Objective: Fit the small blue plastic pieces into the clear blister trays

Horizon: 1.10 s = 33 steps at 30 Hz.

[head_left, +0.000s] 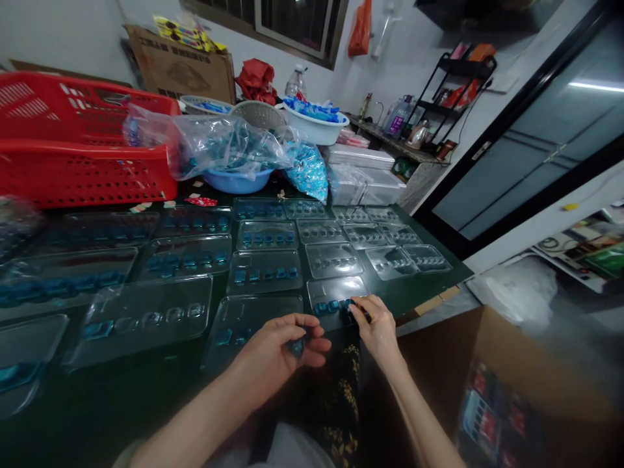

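Observation:
My left hand (pixel 287 341) is over the table's near edge, fingers curled around a small dark-blue piece (pixel 296 348) that shows below the thumb. To its right, my right hand (pixel 377 324) pinches another small blue translucent piece (pixel 348 303) at a well of a clear plastic tray (pixel 341 286). Two blue pieces (pixel 326 307) sit in that tray's wells, left of my fingertips. Partly behind my left hand lies another clear tray (pixel 266 305) with blue pieces in it. How many pieces my left palm holds is hidden.
Rows of similar clear trays (pixel 334 260) cover the dark green table, some with blue pieces. At the back stand a red basket (pixel 88 172), a blue basin (pixel 238 182) under a plastic bag, and a white basin (pixel 316 133). A cardboard box (pixel 439 364) stands at right.

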### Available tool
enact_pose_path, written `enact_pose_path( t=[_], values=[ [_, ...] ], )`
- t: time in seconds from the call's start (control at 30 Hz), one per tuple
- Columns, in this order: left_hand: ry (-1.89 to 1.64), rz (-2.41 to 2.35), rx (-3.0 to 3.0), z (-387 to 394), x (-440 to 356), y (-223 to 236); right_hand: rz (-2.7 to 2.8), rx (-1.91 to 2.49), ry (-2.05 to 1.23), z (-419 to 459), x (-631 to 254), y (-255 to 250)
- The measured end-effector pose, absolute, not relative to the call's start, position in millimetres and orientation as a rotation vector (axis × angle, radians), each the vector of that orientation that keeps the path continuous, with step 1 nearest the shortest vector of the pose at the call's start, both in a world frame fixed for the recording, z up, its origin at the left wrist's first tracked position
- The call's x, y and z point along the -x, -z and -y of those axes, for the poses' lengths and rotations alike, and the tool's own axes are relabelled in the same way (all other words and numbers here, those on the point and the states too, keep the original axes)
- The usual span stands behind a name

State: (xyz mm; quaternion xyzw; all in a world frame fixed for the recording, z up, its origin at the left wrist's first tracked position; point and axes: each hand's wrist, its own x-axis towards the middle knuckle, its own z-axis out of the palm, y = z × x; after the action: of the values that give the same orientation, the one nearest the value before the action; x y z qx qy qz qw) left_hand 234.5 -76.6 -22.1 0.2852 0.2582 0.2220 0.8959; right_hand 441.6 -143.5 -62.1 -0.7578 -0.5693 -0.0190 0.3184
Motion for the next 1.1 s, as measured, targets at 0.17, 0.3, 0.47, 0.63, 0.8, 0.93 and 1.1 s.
enact_pose_path(
  t=[0.17,0.3,0.47,0.63,0.8,0.93,1.1],
  values=[
    [-0.446,-0.525,-0.595,77,-235,21,1.594,2.079,0.149,141,-439,61],
    [-0.448,-0.509,-0.608,76,-235,23,1.708,2.114,0.200,137,-439,55],
    [-0.455,-0.501,-0.628,76,-234,24,1.892,2.121,0.232,131,-438,44],
    [-0.461,-0.513,-0.629,76,-233,22,1.954,2.136,0.242,127,-435,43],
    [-0.458,-0.515,-0.626,76,-232,21,1.975,2.127,0.243,129,-435,40],
    [-0.453,-0.519,-0.640,78,-226,20,2.018,2.099,0.190,130,-443,31],
    [-0.476,-0.505,-0.634,82,-222,18,2.053,2.114,0.180,127,-441,31]
  ],
)
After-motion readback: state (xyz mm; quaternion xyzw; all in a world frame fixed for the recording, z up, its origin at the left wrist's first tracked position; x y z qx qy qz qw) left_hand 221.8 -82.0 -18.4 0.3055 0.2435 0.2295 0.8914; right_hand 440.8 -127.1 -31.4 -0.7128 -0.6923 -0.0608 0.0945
